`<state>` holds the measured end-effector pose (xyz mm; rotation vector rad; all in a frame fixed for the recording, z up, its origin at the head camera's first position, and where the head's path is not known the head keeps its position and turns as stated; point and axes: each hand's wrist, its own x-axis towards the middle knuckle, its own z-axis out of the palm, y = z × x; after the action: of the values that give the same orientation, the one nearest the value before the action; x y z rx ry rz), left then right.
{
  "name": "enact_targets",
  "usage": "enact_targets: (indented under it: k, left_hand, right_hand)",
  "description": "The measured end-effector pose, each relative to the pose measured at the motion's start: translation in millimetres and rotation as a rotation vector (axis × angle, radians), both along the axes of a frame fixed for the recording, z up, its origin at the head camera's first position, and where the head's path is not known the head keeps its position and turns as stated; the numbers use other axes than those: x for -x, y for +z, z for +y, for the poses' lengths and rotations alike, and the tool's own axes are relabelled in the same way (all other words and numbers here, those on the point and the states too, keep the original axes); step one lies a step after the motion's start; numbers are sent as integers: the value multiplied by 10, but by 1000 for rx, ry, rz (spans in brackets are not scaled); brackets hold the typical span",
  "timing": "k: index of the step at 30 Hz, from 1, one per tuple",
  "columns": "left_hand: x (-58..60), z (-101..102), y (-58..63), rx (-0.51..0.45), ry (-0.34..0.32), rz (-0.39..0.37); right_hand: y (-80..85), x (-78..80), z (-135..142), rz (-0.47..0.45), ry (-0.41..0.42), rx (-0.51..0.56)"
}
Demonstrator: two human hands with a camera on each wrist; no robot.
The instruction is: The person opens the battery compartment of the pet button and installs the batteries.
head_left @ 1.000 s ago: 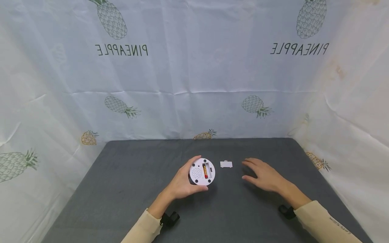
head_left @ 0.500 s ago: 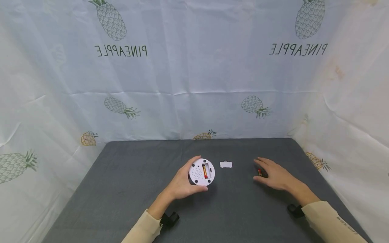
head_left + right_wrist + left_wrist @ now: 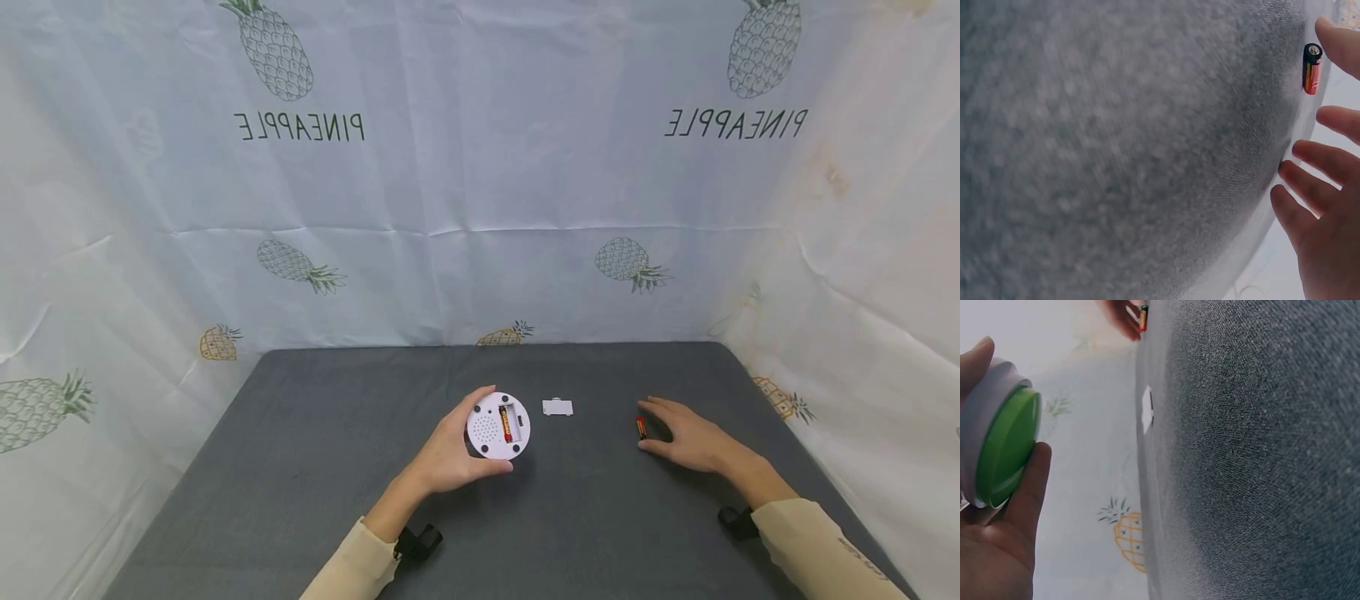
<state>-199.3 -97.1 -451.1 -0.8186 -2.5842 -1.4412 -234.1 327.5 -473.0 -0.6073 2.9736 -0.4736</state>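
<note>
My left hand [image 3: 447, 454] grips a round white buzzer button [image 3: 486, 430] by its rim, thumb and fingers on opposite sides. Its underside faces up, showing speaker holes, dark feet and an uncovered battery compartment. One battery [image 3: 506, 423] lies in the left slot; the slot beside it is bare. In the left wrist view the button's green dome [image 3: 1013, 447] faces the table. Over at the right, my right hand [image 3: 686, 437] spreads its fingers around a loose red and black battery [image 3: 1312, 70] on the table. That battery sits between thumb and forefinger, apart from both in the right wrist view.
A small white battery cover [image 3: 557, 407] lies on the dark grey table [image 3: 337, 500] between the hands. White pineapple-print cloth [image 3: 480, 167] hangs behind the table and along both sides. Black straps with cameras [image 3: 420, 542] are on the wrists.
My right hand has moved right, away from the battery cover, to the loose battery, which has come into sight. The left hand and the buzzer button have stayed in place.
</note>
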Motion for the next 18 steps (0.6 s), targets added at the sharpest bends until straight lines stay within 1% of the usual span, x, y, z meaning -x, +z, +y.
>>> enact_targets:
  k: [4, 11, 18]
  left_hand:
    - [4, -4, -6, -1, 0, 0]
    - [11, -11, -17, -2, -5, 6]
    - [12, -16, -15, 0, -11, 9]
  right_hand:
    - [-13, -11, -21, 13, 8, -15]
    - [-33, -28, -81, 65, 16, -32]
    - [-8, -52, -162, 105, 11, 13]
